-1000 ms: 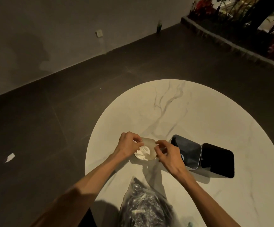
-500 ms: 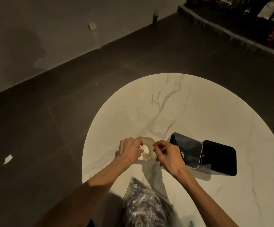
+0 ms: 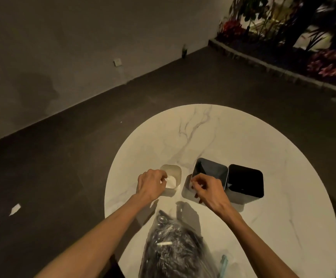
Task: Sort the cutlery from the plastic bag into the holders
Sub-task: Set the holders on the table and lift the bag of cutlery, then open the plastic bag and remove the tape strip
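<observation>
The plastic bag [image 3: 175,251], full of dark cutlery, lies on the table [image 3: 263,137] near the person. The white holder [image 3: 172,177] sits by the left hand [image 3: 151,184], which curls at its edge. It could tip if nudged. The right hand [image 3: 207,190] is curled; I cannot tell if it holds anything. Earlier both hands met over the white holder; now the right one is by the grey holder [image 3: 210,171].

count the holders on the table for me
3: a pale holder by the left hand, a grey holder behind the right hand, and a black holder beside it, rightmost.
</observation>
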### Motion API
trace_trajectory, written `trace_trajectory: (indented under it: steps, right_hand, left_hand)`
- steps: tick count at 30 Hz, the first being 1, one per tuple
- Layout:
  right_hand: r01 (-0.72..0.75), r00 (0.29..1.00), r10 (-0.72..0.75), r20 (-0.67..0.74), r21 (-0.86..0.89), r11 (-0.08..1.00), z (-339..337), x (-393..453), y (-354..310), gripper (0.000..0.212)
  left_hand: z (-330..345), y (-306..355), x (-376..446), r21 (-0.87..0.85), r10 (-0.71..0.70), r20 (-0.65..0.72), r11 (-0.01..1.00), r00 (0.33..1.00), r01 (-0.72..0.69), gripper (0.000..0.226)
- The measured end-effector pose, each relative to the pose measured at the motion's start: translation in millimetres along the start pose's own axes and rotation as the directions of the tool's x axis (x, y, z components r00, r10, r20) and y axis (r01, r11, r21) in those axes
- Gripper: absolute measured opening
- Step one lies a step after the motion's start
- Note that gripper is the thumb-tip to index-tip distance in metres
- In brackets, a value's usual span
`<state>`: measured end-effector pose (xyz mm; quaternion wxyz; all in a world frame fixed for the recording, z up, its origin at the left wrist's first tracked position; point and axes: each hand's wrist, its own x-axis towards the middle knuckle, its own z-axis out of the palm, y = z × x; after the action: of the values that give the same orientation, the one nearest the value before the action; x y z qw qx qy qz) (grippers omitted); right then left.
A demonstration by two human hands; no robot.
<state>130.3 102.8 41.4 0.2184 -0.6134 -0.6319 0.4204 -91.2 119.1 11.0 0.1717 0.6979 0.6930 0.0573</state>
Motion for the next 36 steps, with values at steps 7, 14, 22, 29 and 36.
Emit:
trace_trajectory:
  steps: [7,14,22,29,36]
  right_hand:
    - [-0.036,0.999,0.036,-0.016,0.010,0.999,-14,-80,16,0.015]
    - [-0.301,0.949,0.307,0.076,-0.073,0.951,-8,-156,96,0.013]
    - [-0.597,0.799,0.581,0.156,0.081,0.798,27,-222,170,0.013]
    - [-0.533,0.840,0.509,0.186,0.114,0.838,57,-234,177,0.025]
    - [-0.158,0.969,0.227,0.095,-0.469,0.869,90,-253,199,0.074]
  left_hand:
    - [-7,55,-81,-0.090,0.082,0.034,0.993,0.996,-0.079,0.025]
    - [33,97,-155,-0.203,0.200,0.263,0.968,0.944,-0.149,0.026]
    - [92,115,-195,-0.254,0.335,0.487,0.938,0.807,-0.237,0.023]
    - [120,123,-206,-0.199,0.368,0.615,0.928,0.697,-0.315,0.034]
    - [152,108,-212,-0.114,0.387,0.672,0.897,0.632,-0.428,0.069]
